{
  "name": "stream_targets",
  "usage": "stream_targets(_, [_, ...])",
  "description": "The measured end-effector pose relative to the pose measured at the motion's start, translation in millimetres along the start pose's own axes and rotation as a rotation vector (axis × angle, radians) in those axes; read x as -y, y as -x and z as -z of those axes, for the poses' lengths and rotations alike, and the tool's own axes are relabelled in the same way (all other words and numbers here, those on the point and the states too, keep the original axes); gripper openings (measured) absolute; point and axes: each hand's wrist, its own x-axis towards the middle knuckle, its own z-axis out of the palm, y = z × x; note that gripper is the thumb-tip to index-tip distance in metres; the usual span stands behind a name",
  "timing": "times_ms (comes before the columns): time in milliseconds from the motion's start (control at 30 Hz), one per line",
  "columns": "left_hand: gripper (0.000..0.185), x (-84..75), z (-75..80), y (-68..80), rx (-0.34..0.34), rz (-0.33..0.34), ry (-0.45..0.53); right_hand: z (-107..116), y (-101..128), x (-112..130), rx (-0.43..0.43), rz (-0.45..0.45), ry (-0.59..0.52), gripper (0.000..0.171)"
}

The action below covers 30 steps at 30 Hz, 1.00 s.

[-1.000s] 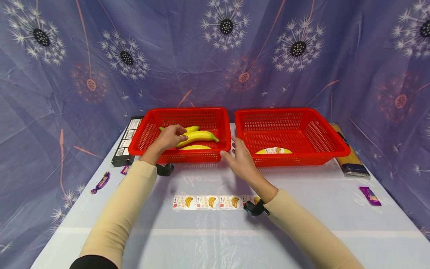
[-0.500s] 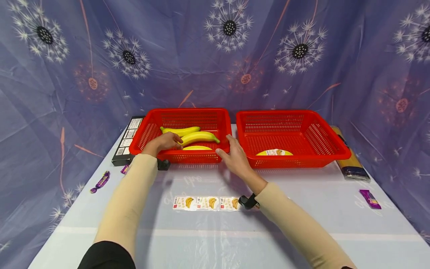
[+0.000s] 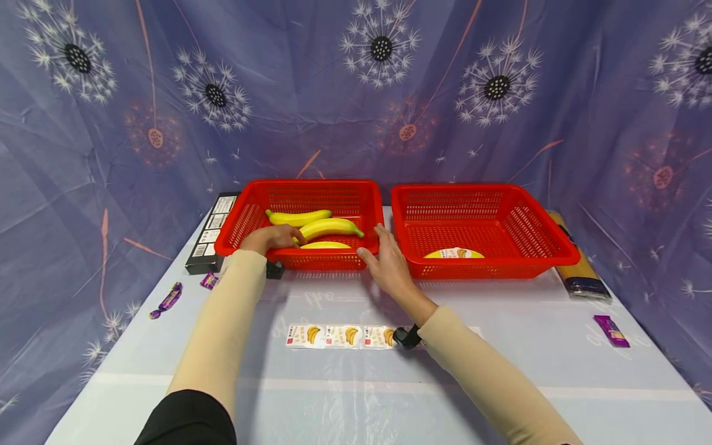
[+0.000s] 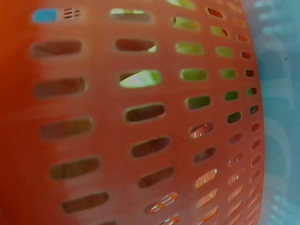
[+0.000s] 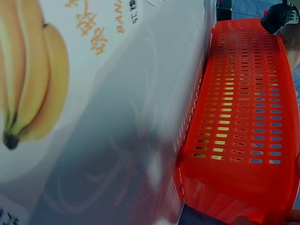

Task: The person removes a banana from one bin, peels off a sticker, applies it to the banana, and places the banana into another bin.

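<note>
Over the front rim of the left red basket [image 3: 311, 258], my left hand [image 3: 274, 237] reaches inside. Its fingers are at the left ends of the middle banana [image 3: 332, 228] and the front banana [image 3: 327, 245]; the fingertips are partly hidden. Another banana [image 3: 300, 218] lies behind them. In the left wrist view the basket wall [image 4: 154, 98] fills most of the picture. My right hand [image 3: 390, 267] touches this basket's front right corner, thumb on the front side, straight fingers on the right side. A labelled banana [image 3: 454, 253] lies in the right red basket [image 3: 478, 267].
A strip of banana stickers [image 3: 339, 336] lies on the white table [image 3: 334, 408], partly under my right wrist. A black box [image 3: 211, 235] stands at left, a yellow pack [image 3: 581, 272] at right. Wrapped purple candies [image 3: 167, 301] lie near both sides. A patterned curtain [image 3: 311, 93] hangs behind.
My left hand has lowered from above the bananas into the left basket. My right hand has shifted slightly left, onto the basket's corner. The bananas look unmoved.
</note>
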Motion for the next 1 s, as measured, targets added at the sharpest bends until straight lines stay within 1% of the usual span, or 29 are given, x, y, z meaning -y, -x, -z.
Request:
stream_targets(200, [0.040, 0.0, 0.6, -0.8, 0.007, -0.047, -0.027, 0, 1, 1, -0.007, 0.019, 0.009, 0.067])
stream_targets(367, [0.040, -4.0, 0.3, 0.1, -0.022, -0.060, 0.019, 0, 1, 1, -0.016, 0.030, 0.009, 0.066])
stream_targets(467, [0.042, -11.6, 0.8, 2.2, -0.074, -0.072, 0.034, 1, 1, 1, -0.013, 0.029, 0.009, 0.066])
stream_targets(567, [0.044, -21.7, 1.4, 4.5, -0.148, -0.077, -0.002, 2, 2, 2, -0.008, 0.027, 0.011, 0.066])
stream_targets(700, [0.047, -31.6, 2.2, 6.9, -0.230, -0.061, -0.049, 2, 2, 1, -0.006, 0.024, 0.011, 0.066])
stream_targets(867, [0.047, -37.6, 3.6, 12.5, -0.299, -0.056, -0.086, 2, 1, 1, -0.007, 0.020, 0.013, 0.066])
stream_targets(1000, [0.048, -37.6, 5.0, 22.5, -0.390, -0.057, -0.056, 2, 1, 1, -0.008, 0.021, 0.020, 0.066])
